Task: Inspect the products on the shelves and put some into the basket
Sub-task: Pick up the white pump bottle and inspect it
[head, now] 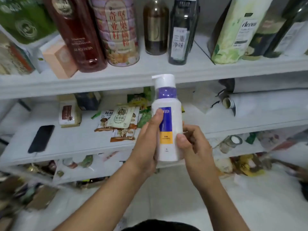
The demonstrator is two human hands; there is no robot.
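Two hands, left hand (146, 140) and right hand (193, 144), both wrapped round one white pump bottle (168, 117), upright before three shelves (150, 72).

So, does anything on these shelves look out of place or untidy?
Yes. A black phone lies flat on the middle shelf among the groceries, though it is no product. Beside it, the seasoning packets lie in a loose, overlapping heap. No spill or damage shows.

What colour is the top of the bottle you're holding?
White pump cap on the bottle, above a purple band; the head view shows it.
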